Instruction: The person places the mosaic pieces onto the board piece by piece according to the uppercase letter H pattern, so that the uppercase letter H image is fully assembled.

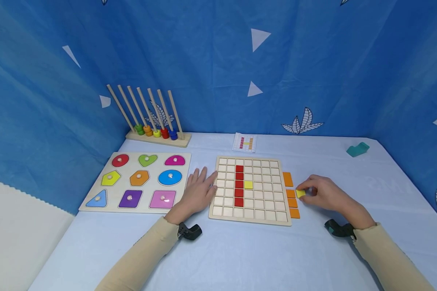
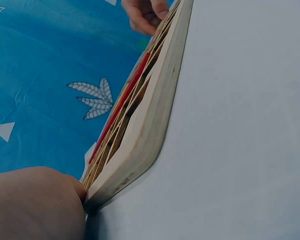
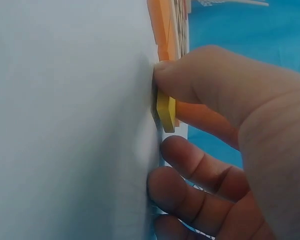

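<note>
My right hand (image 1: 325, 193) pinches a small yellow square tile (image 1: 300, 193) between thumb and index finger, just right of the wooden grid board (image 1: 249, 221). In the right wrist view this tile (image 3: 166, 112) is tilted close over the table, with the other fingers loosely bent below it. My left hand (image 1: 198, 190) lies spread with straight fingers, its fingertips at the board's left edge. A column of several red tiles (image 1: 239, 184) fills part of the grid, and one yellow tile (image 1: 248, 184) sits right beside it. Several orange tiles (image 1: 292, 203) lie along the board's right edge.
A printed pattern card (image 1: 245, 142) lies behind the board. At the left is a knobbed shape puzzle (image 1: 124, 208), and behind it a peg stand (image 1: 183, 141) with coloured rings. A teal piece (image 1: 358, 149) lies at the back right. Blue cloth (image 1: 211, 68) hangs behind the table.
</note>
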Demonstrator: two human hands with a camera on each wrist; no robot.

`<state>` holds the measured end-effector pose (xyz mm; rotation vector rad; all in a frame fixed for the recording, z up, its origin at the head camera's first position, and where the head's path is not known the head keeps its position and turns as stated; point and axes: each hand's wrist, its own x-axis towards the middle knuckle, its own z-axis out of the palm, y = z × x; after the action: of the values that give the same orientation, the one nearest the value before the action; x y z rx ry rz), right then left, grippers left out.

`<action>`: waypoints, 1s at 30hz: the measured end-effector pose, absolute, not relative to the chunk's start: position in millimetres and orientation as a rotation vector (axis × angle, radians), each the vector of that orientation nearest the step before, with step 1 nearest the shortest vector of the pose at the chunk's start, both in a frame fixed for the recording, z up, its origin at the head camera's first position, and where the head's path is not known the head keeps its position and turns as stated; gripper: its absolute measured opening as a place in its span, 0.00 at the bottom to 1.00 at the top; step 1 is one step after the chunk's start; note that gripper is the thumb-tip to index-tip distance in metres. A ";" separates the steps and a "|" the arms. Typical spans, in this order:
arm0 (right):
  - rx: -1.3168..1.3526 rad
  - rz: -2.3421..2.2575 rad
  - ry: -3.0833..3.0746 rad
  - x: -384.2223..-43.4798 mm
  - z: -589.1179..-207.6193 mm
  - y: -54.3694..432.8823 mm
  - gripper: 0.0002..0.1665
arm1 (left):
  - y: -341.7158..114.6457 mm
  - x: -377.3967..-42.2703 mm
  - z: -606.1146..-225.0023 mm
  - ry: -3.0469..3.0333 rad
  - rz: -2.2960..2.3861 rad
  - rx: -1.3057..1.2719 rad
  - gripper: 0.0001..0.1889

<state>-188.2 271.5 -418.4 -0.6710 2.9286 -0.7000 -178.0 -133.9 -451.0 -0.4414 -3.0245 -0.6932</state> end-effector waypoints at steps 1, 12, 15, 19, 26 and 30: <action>-0.671 -0.701 2.927 -188.1 -418.2 271.6 0.17 | -133.9 -178.0 -451.0 -3.024 -0.693 -0.442 0.28; -0.681 -0.705 2.924 -187.5 -416.7 271.6 0.18 | -133.3 -178.7 -450.8 -3.033 -0.700 -0.428 0.29; -0.679 -0.699 2.925 -187.5 -416.8 271.6 0.18 | -133.2 -178.6 -450.9 -3.035 -0.699 -0.426 0.29; -0.680 -0.686 2.924 -187.1 -415.8 271.4 0.18 | -133.2 -178.4 -450.6 -3.035 -0.696 -0.429 0.29; -0.671 -0.664 2.920 -187.1 -414.4 271.6 0.17 | -133.7 -177.4 -449.4 -3.031 -0.690 -0.439 0.29; -0.674 -0.650 2.919 -187.6 -415.0 271.9 0.17 | -133.7 -178.0 -449.8 -3.032 -0.698 -0.442 0.29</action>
<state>-187.6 271.9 -415.0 -0.6739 2.9188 -0.6500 -178.0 -133.7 -449.8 -0.4416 -3.0319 -0.6980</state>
